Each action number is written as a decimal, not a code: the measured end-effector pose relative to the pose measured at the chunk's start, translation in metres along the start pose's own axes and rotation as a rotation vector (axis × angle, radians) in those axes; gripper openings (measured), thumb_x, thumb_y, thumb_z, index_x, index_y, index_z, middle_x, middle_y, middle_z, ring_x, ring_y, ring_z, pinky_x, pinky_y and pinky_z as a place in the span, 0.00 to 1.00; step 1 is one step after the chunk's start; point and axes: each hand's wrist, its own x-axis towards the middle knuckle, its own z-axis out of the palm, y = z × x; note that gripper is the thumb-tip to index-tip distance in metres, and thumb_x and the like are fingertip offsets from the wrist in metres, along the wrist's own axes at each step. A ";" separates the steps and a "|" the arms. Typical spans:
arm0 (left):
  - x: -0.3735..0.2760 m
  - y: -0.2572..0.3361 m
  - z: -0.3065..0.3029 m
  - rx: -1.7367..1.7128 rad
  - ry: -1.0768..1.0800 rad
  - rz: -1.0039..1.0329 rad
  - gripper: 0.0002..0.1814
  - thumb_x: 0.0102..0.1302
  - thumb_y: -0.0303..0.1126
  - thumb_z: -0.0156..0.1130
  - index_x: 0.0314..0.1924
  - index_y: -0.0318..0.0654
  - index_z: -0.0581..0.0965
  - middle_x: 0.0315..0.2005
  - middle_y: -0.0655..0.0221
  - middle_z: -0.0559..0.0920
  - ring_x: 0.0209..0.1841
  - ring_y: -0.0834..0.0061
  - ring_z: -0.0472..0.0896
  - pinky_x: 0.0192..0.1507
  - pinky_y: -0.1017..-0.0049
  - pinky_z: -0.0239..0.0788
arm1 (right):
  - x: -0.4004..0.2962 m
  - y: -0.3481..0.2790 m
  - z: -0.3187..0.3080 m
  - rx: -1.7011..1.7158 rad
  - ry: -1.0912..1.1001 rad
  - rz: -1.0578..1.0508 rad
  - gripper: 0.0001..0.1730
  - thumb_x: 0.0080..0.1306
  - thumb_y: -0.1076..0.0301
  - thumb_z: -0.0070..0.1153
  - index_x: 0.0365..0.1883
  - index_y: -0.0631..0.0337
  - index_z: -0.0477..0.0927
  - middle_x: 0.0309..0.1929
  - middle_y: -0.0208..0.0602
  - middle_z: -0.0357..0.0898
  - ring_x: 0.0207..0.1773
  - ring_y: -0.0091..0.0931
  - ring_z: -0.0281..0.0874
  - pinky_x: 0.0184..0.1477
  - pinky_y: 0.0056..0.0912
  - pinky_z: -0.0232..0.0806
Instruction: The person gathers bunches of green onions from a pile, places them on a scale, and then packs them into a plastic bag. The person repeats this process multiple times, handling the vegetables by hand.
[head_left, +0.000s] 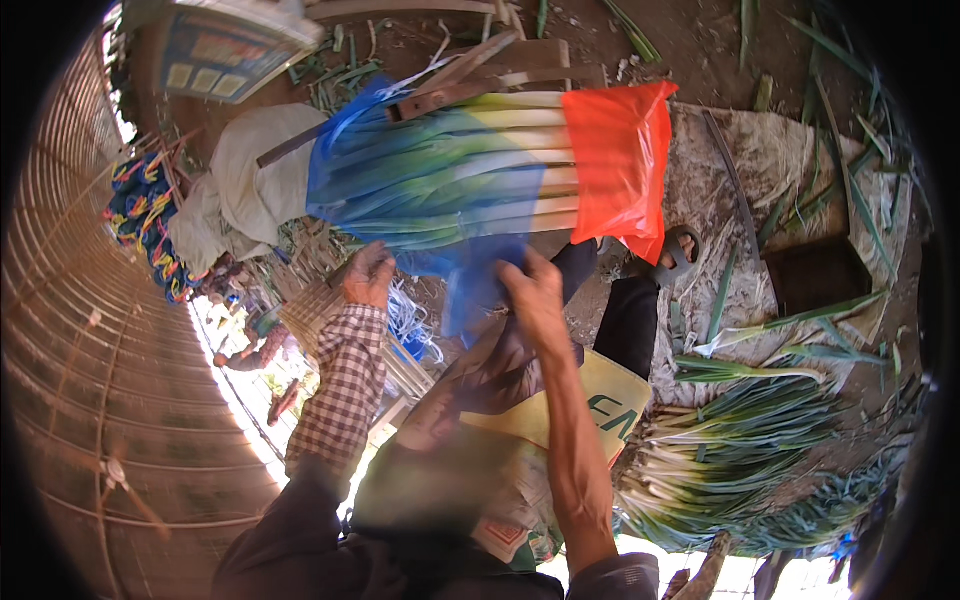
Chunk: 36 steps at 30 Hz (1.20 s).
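Note:
A large bundle of long green onions or leeks (551, 154) lies crosswise before me, pale stalks to the right and green leaves to the left. A translucent blue plastic sheet (420, 165) wraps the leaf end, and an orange-red plastic bag (619, 161) covers the stalk ends. My right hand (536, 292) grips a loose, blurred flap of the blue sheet at the bundle's near side. Close to the sheet's near left edge is my left hand (369, 276), its fingers curled; whether it pinches the film is hard to tell.
Wooden bars (450, 82) of a frame stand at the bundle's far side, with pale cloth (266, 161) to its left. White and blue strings (409, 319) hang between my arms. Loose green onions (735, 442) lie at lower right, near a dark box-like object (817, 277) on a dirty sheet (694, 180).

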 end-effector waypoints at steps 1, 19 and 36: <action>-0.006 -0.012 -0.006 0.021 0.018 -0.013 0.26 0.65 0.32 0.71 0.62 0.35 0.77 0.48 0.59 0.85 0.47 0.69 0.84 0.51 0.71 0.77 | -0.022 -0.033 -0.007 -0.022 -0.013 0.071 0.14 0.67 0.69 0.57 0.49 0.66 0.83 0.39 0.28 0.83 0.36 0.19 0.76 0.41 0.24 0.69; 0.125 0.116 0.058 0.550 0.100 -0.049 0.41 0.60 0.57 0.73 0.65 0.36 0.75 0.62 0.51 0.79 0.61 0.55 0.80 0.64 0.58 0.72 | -0.145 -0.084 -0.272 -0.666 0.624 -0.076 0.08 0.70 0.66 0.51 0.34 0.61 0.78 0.25 0.20 0.69 0.27 0.15 0.60 0.29 0.25 0.55; 0.080 0.120 0.130 0.633 0.188 0.123 0.21 0.56 0.42 0.76 0.42 0.34 0.83 0.50 0.53 0.85 0.50 0.55 0.84 0.53 0.57 0.76 | -0.093 -0.068 -0.140 -0.756 0.461 -0.400 0.23 0.72 0.75 0.59 0.65 0.63 0.74 0.48 0.37 0.84 0.44 0.23 0.80 0.46 0.28 0.74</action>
